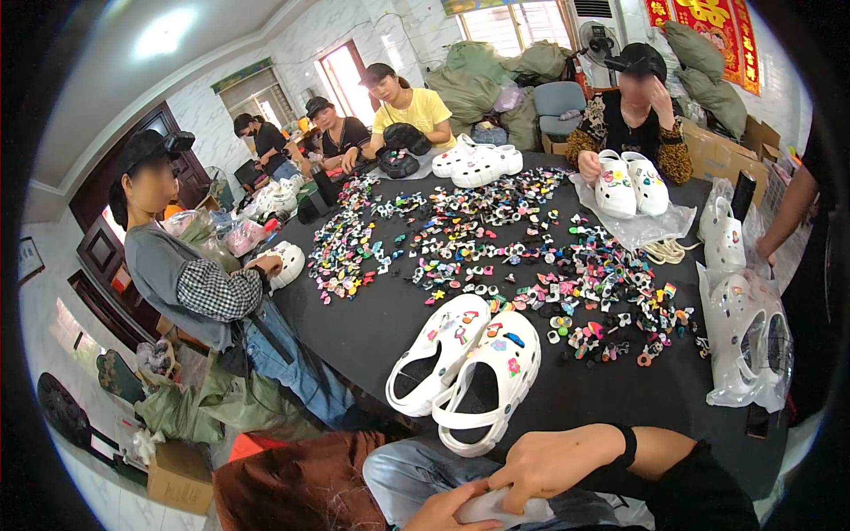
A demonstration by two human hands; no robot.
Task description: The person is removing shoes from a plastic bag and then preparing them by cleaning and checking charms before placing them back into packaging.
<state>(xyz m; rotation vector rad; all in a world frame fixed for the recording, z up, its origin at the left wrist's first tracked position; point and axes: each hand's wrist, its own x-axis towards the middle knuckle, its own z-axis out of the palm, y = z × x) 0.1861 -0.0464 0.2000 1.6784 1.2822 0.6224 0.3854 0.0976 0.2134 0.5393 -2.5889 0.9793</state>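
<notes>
Low in the view, over my lap, my right hand (560, 460) and my left hand (450, 510) close round a whitish, partly see-through bundle (522, 513). It looks like crumpled plastic; my fingers hide much of it, and the lower edge cuts off my left hand. A black band circles my right wrist. Just beyond my hands, a pair of white clogs rests at the table's near edge, toes pointing away. The left clog (452, 332) and the right clog (512, 354) carry colourful charms on their uppers. Neither hand touches them.
Loose charms (496, 234) spread over the black table (611, 416). Bagged white clogs (739, 345) stand at the right edge. A person (633, 124) across holds charmed clogs (620, 190); another (190, 248) works at the left. Sacks (257, 403) and a carton (177, 478) sit on the floor.
</notes>
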